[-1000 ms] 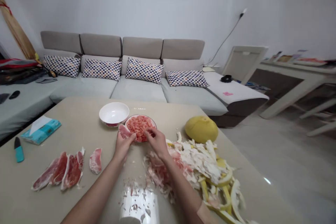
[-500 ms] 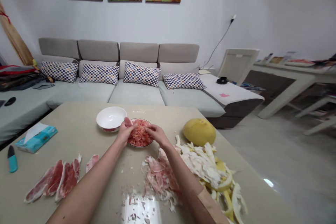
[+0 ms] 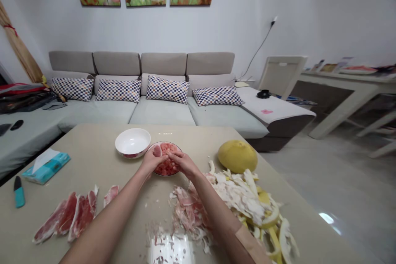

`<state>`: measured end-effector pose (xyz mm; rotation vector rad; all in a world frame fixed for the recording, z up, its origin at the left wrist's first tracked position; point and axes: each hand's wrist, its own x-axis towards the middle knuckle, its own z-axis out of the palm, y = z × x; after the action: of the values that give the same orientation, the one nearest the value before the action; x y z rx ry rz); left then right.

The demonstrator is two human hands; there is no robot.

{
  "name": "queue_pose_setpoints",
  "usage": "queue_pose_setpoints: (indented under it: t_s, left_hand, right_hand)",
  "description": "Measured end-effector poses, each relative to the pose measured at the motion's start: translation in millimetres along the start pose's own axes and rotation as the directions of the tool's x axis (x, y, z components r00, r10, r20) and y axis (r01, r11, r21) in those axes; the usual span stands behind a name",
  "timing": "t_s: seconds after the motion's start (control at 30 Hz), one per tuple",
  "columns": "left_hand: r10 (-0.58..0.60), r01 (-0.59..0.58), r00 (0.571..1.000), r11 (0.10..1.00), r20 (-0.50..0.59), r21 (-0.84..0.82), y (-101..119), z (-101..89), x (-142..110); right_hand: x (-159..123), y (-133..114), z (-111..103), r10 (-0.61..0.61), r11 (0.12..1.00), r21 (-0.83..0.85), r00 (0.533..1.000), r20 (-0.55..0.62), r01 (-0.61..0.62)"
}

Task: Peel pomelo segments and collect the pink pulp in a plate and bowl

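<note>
My left hand (image 3: 151,161) is closed around a pink pomelo segment (image 3: 157,151), its pale skin showing above the fingers. Beside it, my right hand (image 3: 185,163) is pinched, its fingertips meeting those of the left; what they grip is too small to make out. Both hands are over a dark-rimmed dish (image 3: 180,148) heaped with red pomelo pulp (image 3: 167,168). Peeled membranes (image 3: 188,210) lie in a pile under my right forearm. Several unpeeled pomelo segments (image 3: 82,214) rest left of my left forearm, with a smaller piece (image 3: 110,194) partly behind that arm.
A white bowl (image 3: 133,142) stands left of the dish. A whole yellow pomelo (image 3: 237,156) sits on the right, behind white pith and rind (image 3: 247,198). Tissues (image 3: 46,167) and a turquoise-handled knife (image 3: 19,196) lie at the left. A sofa (image 3: 161,111) stands beyond the table.
My right hand has moved left, bringing its fingertips to those of my left hand above the pulp. The left hand still holds the segment. The view has shifted slightly.
</note>
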<state>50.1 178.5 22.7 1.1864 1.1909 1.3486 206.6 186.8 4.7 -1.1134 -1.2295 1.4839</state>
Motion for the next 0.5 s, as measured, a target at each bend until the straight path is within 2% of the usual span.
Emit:
queue_pose_setpoints:
  t_s: [0.3, 0.5]
  left_hand:
    - [0.041, -0.042, 0.999, 0.993, 0.008, 0.112, -3.7, -4.3, 10.2]
    - [0.034, -0.048, 0.996, 0.986, 0.087, 0.160, 1.6, -3.7, 13.4]
  right_hand:
    - [7.8, -7.7, 3.3, -0.007, 1.000, 0.010, 1.000, -0.005, 0.007]
    - [16.5, -8.2, 4.3, 0.010, 0.993, 0.114, 0.997, 0.079, -0.019]
